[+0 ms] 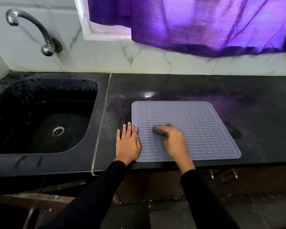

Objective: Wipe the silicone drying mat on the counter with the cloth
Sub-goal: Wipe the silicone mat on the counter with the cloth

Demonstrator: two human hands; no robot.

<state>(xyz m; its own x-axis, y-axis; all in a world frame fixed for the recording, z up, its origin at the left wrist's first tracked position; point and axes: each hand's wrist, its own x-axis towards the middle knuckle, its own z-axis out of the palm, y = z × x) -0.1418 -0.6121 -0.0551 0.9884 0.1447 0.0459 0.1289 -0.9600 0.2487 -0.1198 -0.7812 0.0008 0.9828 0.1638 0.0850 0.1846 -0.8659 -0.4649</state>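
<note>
Water (pixel 40 119) pools in sink (pixel 45 160); right hand (pixel 174 143) grips cloth (pixel 162 128)

Dim purple window light, motion-blurred right hand (pixel 172 142)

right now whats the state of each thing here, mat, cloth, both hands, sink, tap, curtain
drying mat: flat on the counter
cloth: bunched, on the mat
right hand: grips the cloth, blurred
left hand: flat, fingers straight, on the mat's left edge
sink: wet
tap: no water running
curtain: hanging over the window
</note>
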